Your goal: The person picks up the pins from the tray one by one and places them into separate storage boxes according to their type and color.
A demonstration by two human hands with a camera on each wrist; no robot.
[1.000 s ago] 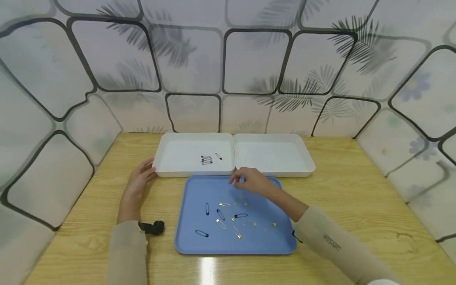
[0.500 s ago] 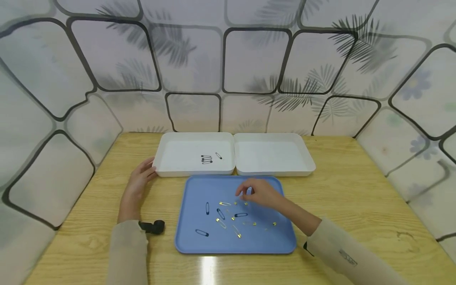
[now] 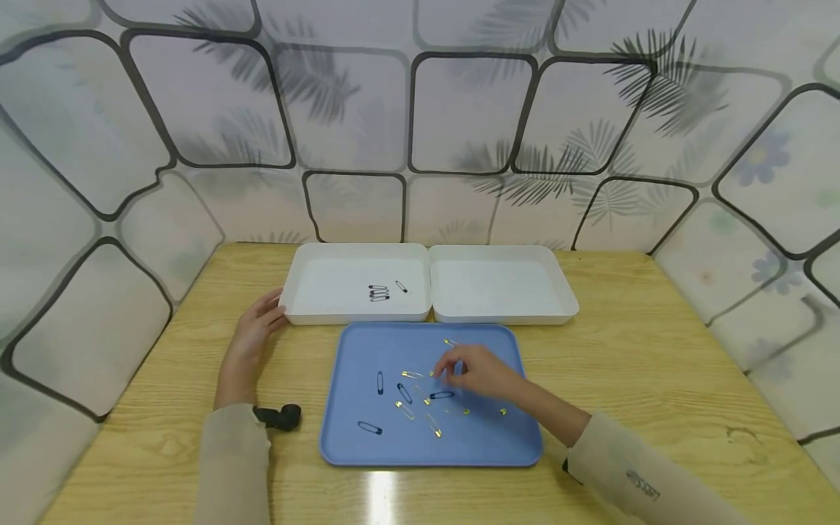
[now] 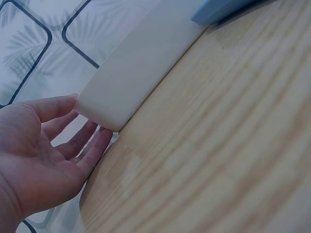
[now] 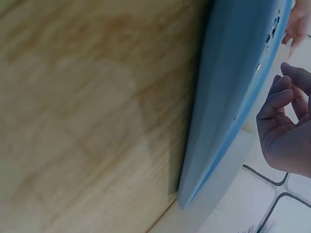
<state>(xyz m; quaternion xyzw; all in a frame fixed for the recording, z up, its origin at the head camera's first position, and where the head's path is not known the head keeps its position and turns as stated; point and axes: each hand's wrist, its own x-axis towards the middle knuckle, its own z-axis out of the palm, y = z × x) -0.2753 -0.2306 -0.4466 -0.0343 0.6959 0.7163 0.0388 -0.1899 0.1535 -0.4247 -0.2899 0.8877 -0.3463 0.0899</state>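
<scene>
My left hand (image 3: 252,335) reaches to the left end of the left white tray (image 3: 308,319). In the left wrist view its thumb and fingertips touch the tray's corner. My right hand (image 3: 482,373) is over the right half of the blue tray (image 3: 341,452), fingers loosely bent, with nothing visible between them in the right wrist view. Beside its fingertips lie a black safety pin (image 3: 442,395) and a gold safety pin (image 3: 412,375). Another gold safety pin (image 3: 450,342) shows just behind the hand. Several more black and gold pins are scattered nearer the front.
In the left white tray lies a small group of black safety pins (image 3: 378,293). A right white tray (image 3: 502,319) adjoins it, and the blue tray sits just in front of both on a wooden table (image 3: 643,350). A patterned wall covering (image 3: 472,117) rises behind.
My right hand has drawn back from the blue tray's rear edge toward its middle, uncovering a gold safety pin there. The left hand stays at the white tray.
</scene>
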